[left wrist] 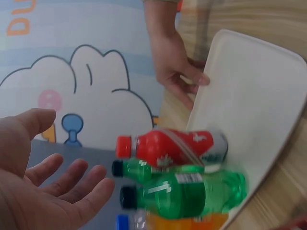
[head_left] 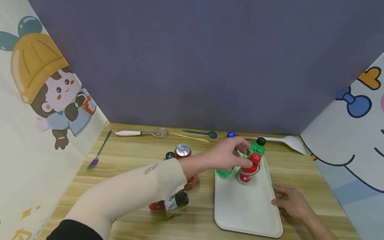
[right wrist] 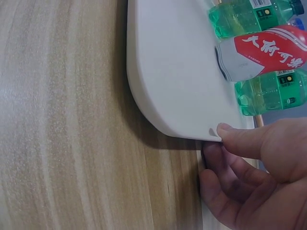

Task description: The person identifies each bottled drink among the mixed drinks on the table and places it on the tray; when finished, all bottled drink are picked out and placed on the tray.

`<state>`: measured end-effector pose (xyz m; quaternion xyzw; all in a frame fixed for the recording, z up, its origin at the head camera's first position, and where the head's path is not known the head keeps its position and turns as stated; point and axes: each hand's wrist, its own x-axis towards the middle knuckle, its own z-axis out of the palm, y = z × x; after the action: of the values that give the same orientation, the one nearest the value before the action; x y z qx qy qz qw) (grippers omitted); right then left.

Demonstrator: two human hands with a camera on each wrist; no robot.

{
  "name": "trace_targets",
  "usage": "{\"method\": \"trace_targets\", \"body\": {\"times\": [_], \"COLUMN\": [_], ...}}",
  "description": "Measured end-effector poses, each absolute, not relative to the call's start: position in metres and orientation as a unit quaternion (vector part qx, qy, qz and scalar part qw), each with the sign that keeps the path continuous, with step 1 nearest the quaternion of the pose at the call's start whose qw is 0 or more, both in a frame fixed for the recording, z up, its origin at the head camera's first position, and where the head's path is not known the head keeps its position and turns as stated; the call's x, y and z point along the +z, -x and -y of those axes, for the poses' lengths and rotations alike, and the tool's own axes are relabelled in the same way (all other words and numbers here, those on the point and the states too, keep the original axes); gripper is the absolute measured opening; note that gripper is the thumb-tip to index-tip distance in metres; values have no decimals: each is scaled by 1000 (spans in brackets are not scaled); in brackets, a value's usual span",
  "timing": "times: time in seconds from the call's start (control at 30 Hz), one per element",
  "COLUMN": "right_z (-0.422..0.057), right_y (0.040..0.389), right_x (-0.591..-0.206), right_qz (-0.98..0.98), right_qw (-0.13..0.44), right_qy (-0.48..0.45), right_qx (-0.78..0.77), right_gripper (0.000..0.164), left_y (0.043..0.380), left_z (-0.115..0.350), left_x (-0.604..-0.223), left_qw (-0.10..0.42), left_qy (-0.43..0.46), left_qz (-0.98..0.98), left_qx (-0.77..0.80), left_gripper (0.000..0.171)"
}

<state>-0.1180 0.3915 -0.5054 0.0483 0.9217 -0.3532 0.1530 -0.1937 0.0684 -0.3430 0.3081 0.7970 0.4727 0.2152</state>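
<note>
My left hand (head_left: 228,156) is over the far end of a white tray (head_left: 247,213), its fingers spread and apart from the bottles in the left wrist view. A red cola bottle (left wrist: 177,147) stands on the tray, nearest to this hand. Beside it are two green bottles (left wrist: 192,196) with dark caps and an orange-drink bottle (left wrist: 187,222) with a blue cap, partly hidden in the head view. At the tray's right edge, my right hand (right wrist: 254,167) pinches the rim between thumb and fingers, the thumb on top.
Left of the tray, partly under my left forearm, are a red can (head_left: 182,151) and a dark-capped container (head_left: 176,200). Along the back lie a whisk (head_left: 139,133), a dark spoon (head_left: 207,134), a yellow knife (head_left: 191,137) and a white ladle-like utensil (head_left: 290,141). A purple-green fork (head_left: 95,160) lies left.
</note>
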Motion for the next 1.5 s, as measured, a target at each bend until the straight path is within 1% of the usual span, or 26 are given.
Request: {"method": "trace_targets", "body": {"times": [0.3, 0.73, 1.03, 1.23, 1.33, 1.5], "right_z": [-391, -393, -394, -396, -396, -395], "right_y": [117, 116, 117, 120, 120, 118], "right_x": [-505, -504, -508, -508, -507, -508], "right_qz": [-920, -913, -917, -921, -921, -916], "right_qw": [153, 146, 140, 139, 141, 147], "right_qy": [-50, -35, -32, -33, -32, -35], "right_qx": [-358, -380, -371, -364, -362, -371], "right_gripper": [68, 68, 69, 68, 68, 68], "left_y": [192, 190, 187, 191, 194, 198], "left_z": [-14, 52, 96, 120, 127, 137], "left_x": [-340, -345, -355, -367, -375, -394], "left_qw": [194, 164, 127, 96, 96, 123], "left_qy": [-287, -252, -223, -195, -188, -188], "left_qz": [-809, -820, -849, -872, -873, -866], "left_qx": [475, 488, 461, 439, 440, 448], "left_gripper": [48, 46, 43, 46, 49, 55]}}
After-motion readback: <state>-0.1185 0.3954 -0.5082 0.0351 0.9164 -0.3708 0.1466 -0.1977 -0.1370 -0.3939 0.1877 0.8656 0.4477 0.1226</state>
